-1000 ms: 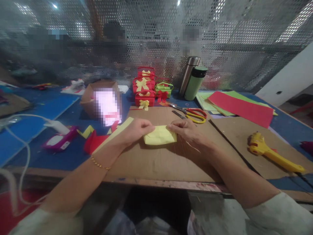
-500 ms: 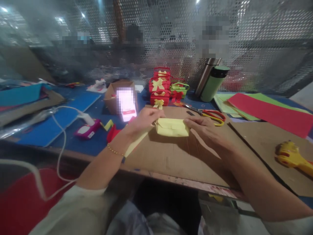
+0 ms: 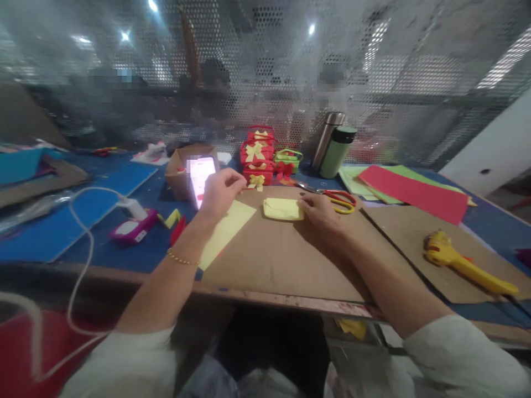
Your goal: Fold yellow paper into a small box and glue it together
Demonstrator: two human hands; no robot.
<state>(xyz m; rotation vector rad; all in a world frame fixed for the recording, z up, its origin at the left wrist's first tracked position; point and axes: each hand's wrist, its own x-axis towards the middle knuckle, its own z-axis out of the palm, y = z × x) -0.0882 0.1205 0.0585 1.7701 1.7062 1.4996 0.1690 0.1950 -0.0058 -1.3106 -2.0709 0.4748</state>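
Observation:
A small folded yellow paper packet [image 3: 284,209] lies on the brown cardboard sheet [image 3: 265,254]. Its right end is between the thumb and fingers of my right hand [image 3: 321,214]. To the left and apart from the packet, my left hand [image 3: 224,190] is raised with its fingertips pinched together; whether anything is between them I cannot make out. Beneath that hand is a flat yellow paper sheet [image 3: 227,231]. Scissors with red and yellow handles [image 3: 338,200] rest just beyond my right hand. Behind my left hand a lit phone [image 3: 202,172] leans against a cardboard box [image 3: 176,174].
Stacked red paper boxes with yellow bows [image 3: 257,157] and a green one [image 3: 288,159] stand at the back. Two flasks [image 3: 337,152] are beside them. At right are coloured sheets [image 3: 415,190] and a yellow glue gun [image 3: 460,262]. A purple device [image 3: 133,228] with a white cable sits left.
My left hand has let go of the yellow packet and moved left, uncovering more of the yellow sheet. The packet now lies lower on the cardboard, still in my right hand. The view has shifted right.

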